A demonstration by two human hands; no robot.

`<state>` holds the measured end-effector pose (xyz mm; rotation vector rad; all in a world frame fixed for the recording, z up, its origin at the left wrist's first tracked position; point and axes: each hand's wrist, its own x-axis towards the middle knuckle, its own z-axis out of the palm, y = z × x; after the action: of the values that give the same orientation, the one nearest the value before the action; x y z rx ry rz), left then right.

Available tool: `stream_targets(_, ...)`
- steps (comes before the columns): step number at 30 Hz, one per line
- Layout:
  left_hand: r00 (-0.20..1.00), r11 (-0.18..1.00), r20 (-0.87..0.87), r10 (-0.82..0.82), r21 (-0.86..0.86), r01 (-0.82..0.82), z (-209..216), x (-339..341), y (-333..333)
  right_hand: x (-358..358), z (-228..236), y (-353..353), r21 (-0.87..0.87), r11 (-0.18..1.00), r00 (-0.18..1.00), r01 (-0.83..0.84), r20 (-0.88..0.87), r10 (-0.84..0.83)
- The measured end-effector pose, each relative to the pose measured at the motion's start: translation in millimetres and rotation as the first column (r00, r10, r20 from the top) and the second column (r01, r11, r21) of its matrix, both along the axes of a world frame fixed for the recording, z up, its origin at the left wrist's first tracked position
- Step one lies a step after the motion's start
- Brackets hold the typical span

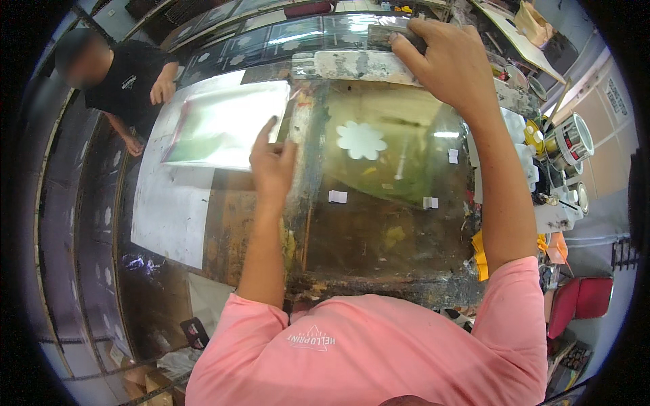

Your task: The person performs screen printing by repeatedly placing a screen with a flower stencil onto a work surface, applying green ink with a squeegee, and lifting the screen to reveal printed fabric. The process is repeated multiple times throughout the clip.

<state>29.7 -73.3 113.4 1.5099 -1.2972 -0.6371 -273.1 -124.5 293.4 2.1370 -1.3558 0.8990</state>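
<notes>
My left hand (271,162) is at the right edge of shiny clear sheets (230,125) that lie over white paper (169,223). Its index finger stretches out while the other fingers bend. It looks apart from the sheets, though slightly blurred. At the far side of the table, my right hand (447,61) is closed round a dark, stained bar (387,37); its fingertips are partly hidden. Between my arms lies a glossy greenish panel (413,145) with a white flower shape (361,141). Small white tabs (337,197) sit around it.
A paint-stained pale bar (359,65) runs along the far edge. Cans (569,142) and tubs crowd the right side, near an orange cloth (480,256). Another person (132,78) stands at the left beside racks of flower-printed sheets (61,223). A red chair (581,301) stands lower right.
</notes>
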Motion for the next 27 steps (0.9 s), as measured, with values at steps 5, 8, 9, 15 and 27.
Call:
stream_targets(5, 0.980, 0.986, 0.110, 0.164, -0.042, -0.160, -5.7, 137.2, -27.2, -0.8, -1.2, -0.3, 0.097, 0.994, 0.998, 0.059, -0.012, -0.058)
stream_targets(8, 0.914, 0.954, 0.277, 0.297, -0.129, -0.271, -13.1, 222.7, -45.9, -0.2, -0.1, -0.1, 0.058, 0.997, 0.998, 0.057, -0.015, -0.057)
stream_targets(9, 0.871, 0.939, 0.354, 0.340, -0.169, -0.298, -14.8, 248.5, -50.0, 0.1, -1.1, 0.4, 0.062, 0.996, 0.997, 0.069, -0.029, -0.067)
stream_targets(15, 0.450, 0.767, 0.633, 0.629, -0.412, -0.492, -22.1, 273.6, -40.3, -2.8, -6.0, -1.0, 0.010, 0.999, 0.999, 0.049, -0.021, -0.048)
stream_targets(27, 0.341, 0.980, 0.936, -0.090, 0.144, -0.135, -69.6, 120.5, -32.9, -1.5, -3.6, -1.3, 0.060, 0.997, 0.999, 0.050, -0.012, -0.049)
